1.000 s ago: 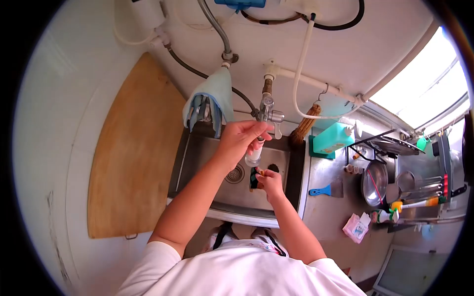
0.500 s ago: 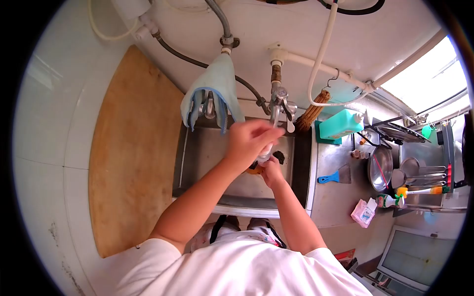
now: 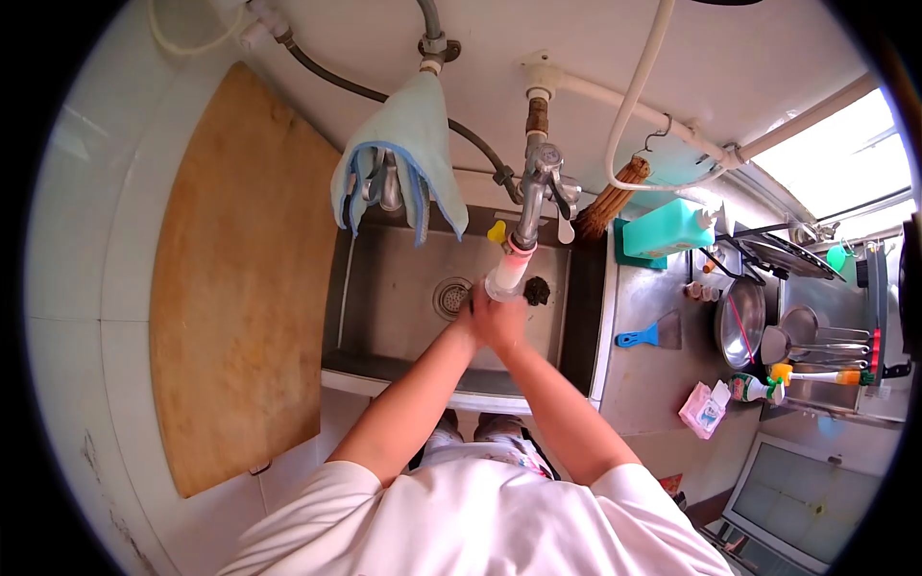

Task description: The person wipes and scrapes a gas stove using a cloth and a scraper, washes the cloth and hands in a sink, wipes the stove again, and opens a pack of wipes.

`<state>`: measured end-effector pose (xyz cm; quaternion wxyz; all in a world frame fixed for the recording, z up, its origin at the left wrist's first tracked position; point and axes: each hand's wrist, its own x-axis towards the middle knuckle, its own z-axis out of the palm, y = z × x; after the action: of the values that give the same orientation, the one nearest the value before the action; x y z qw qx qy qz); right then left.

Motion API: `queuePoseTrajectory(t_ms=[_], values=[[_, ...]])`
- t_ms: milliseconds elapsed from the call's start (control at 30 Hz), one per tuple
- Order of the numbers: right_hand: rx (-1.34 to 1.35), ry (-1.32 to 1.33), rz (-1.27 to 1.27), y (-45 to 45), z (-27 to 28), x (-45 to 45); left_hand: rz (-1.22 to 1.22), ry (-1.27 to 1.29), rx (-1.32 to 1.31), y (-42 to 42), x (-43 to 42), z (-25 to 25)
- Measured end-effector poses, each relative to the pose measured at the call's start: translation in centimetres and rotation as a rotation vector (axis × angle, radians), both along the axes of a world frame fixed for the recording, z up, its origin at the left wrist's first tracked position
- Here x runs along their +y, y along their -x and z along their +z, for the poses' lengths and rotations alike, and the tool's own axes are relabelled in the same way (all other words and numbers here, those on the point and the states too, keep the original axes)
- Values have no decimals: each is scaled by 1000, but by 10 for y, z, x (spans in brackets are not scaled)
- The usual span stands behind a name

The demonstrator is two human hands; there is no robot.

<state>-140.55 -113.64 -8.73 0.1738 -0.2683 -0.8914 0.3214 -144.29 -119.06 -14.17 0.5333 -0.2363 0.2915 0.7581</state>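
My left hand (image 3: 471,320) and my right hand (image 3: 501,324) are together over the sink (image 3: 403,259), touching each other just below the faucet's clear nozzle (image 3: 504,276). The right hand overlaps the left, and the nozzle and the backs of the hands hide most of the fingers. Whether anything is between them does not show. Above them is the metal faucet (image 3: 530,216) with its lever handle. A dark clump (image 3: 537,291) lies on the sink bottom to the right, and the drain (image 3: 449,299) is left of the hands.
A light-blue cloth (image 3: 408,144) drapes over a second tap. Left of the sink leans a wooden board (image 3: 235,278). On the right counter are a teal bottle (image 3: 667,230), a blue-handled scraper (image 3: 653,333), a metal pan (image 3: 740,326) and a pink packet (image 3: 704,410). A brush (image 3: 615,197) hangs behind.
My left hand has left the nozzle and come down beside my right hand. The orange-yellow thing that showed by my right hand is out of sight. The view has shifted slightly.
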Motion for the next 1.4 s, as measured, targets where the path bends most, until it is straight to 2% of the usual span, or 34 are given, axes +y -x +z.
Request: queuePoseTrajectory(t_ms=[33,67,133,200,267,300,367,400,433,467,533,600,633,667,700,733,767,800,833,900,933,967,1000,1067,1100,1167,1200,1233,1267,1333,1367,1400], values=[[-114,151,-108,4,9,10,-26,213,4,1,10,16],[-111,149,-104,6,5,12,-51,422,9,3,16,31],[-69,104,-188,11,12,11,-48,347,43,7,12,41],[-6,409,-320,12,38,-10,-105,286,49,9,7,30],[-67,274,-141,9,-6,8,-157,223,55,12,0,16],[-84,206,-55,14,-6,15,-186,192,70,19,-4,15],[13,305,0,16,-4,31,-217,159,82,26,-13,13],[107,396,57,17,3,37,-137,128,59,27,-19,17],[149,500,-78,19,8,29,-56,99,35,28,-27,21],[152,500,-74,18,6,29,24,73,14,29,-36,24],[167,1593,-128,15,6,28,-51,44,6,18,-47,19],[215,1599,-216,11,2,31,78,-297,-149,5,-36,10],[119,1267,-139,7,-17,43,142,-105,-130,8,-30,11],[27,934,-67,4,-27,49,141,-106,-129,11,-29,-3],[30,934,-67,0,-24,35,169,-116,-51,15,-29,-29],[69,585,16,-5,-16,9,198,-125,28,18,-30,-43],[106,236,95,-8,-6,-7,198,-124,30,16,-29,-36],[106,239,95,-6,7,-9,172,-342,87,10,-26,-24],[16,166,23,-1,22,-9,98,-153,178,8,-16,-14],[-391,2,33,7,3,31,-109,219,313,4,4,7],[-390,6,30,6,4,30,-112,394,156,-3,12,43],[-236,137,-56,4,4,27,3,337,161,-1,18,23],[-76,262,-140,4,7,24,2,338,162,10,11,13],[85,74,-231,12,7,-28,-130,58,131,36,-12,-6],[68,54,-223,15,0,-23,-121,50,246,35,-11,-23],[39,46,-218,10,-6,-3,-197,151,146,19,-10,-5],[-63,37,-116,8,2,20,-274,238,63,18,-7,18],[-167,26,-13,7,7,37,-270,258,105,20,-14,61],[-169,25,-14,4,7,45,-271,256,103,26,-21,70],[-29,739,52,1,5,57,-274,149,292,40,-37,76],[50,1097,83,1,4,59,-286,207,402,42,-43,75],[52,1097,84,-4,2,57,-287,207,404,44,-48,70]])
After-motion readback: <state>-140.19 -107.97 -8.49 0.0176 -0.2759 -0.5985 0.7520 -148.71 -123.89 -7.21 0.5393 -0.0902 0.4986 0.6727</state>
